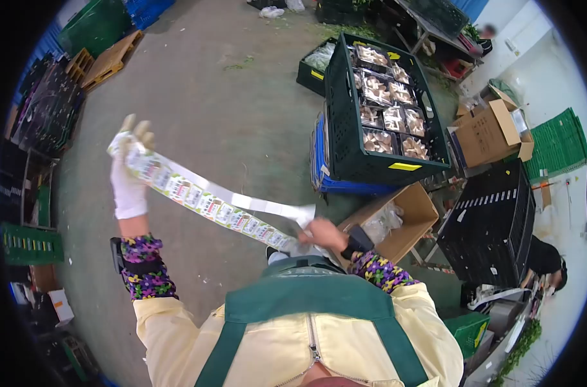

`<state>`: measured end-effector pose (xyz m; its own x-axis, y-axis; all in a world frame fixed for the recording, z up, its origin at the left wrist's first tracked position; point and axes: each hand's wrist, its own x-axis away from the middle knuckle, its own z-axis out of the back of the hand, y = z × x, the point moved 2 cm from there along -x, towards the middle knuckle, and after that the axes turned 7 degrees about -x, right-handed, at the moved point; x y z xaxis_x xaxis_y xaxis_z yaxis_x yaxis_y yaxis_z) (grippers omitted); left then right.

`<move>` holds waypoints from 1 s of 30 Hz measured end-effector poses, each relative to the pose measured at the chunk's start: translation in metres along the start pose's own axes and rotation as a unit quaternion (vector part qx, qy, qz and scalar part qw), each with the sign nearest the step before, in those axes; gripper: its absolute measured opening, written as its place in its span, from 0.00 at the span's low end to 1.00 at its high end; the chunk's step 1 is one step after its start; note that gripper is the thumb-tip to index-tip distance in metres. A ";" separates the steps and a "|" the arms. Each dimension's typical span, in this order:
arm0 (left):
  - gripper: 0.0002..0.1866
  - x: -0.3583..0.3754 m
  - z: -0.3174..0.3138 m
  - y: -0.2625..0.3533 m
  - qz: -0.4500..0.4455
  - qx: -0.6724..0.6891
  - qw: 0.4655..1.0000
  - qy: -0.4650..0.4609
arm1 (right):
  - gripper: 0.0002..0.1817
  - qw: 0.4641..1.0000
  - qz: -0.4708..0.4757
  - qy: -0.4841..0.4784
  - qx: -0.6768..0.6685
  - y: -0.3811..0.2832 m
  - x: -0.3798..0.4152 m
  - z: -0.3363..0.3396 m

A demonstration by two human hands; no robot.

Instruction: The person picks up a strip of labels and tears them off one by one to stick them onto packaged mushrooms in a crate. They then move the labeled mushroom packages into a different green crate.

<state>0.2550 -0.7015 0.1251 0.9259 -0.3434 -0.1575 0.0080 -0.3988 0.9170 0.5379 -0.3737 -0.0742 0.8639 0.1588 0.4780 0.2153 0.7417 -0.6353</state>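
Observation:
A long strip of printed labels [209, 205] stretches between my two hands, with a white backing strip looping beside it. My left hand [131, 169], in a pale glove, is raised at the left and holds the far end of the strip over its palm. My right hand [324, 235] is closed on the near end, close to my green apron [306, 290]. Dark green crate [345, 122] stands ahead to the right, filled with several packs of mushrooms [378, 89].
An open cardboard box [406, 222] with clear plastic inside lies beside my right hand. Black crates [490, 222] and another cardboard box [487, 132] are at the right. Wooden pallets [113, 61] lie at the upper left. A person [546, 263] is at the far right.

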 end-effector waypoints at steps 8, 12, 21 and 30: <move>0.23 0.137 -0.198 -0.103 0.363 -0.133 0.802 -0.456 | 0.30 0.635 0.237 -0.060 -0.733 -0.091 -0.010 0.149; 0.24 0.157 -0.143 -0.179 0.379 -0.176 0.791 -0.448 | 0.22 0.580 0.237 0.032 -0.779 -0.058 0.021 0.200; 0.46 0.078 -0.203 -0.164 0.189 -0.231 0.864 -0.405 | 0.17 0.774 0.253 0.124 -0.568 -0.041 0.057 0.193; 0.39 -0.103 -0.243 -0.143 0.240 0.204 0.922 -0.225 | 0.23 0.965 0.104 0.082 -0.227 0.030 -0.008 0.084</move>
<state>0.2505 -0.4024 0.0988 0.5351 -0.8448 0.0096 -0.5896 -0.3653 0.7204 0.4992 -0.2983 -0.0457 0.9621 0.1410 0.2335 0.1749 0.3379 -0.9248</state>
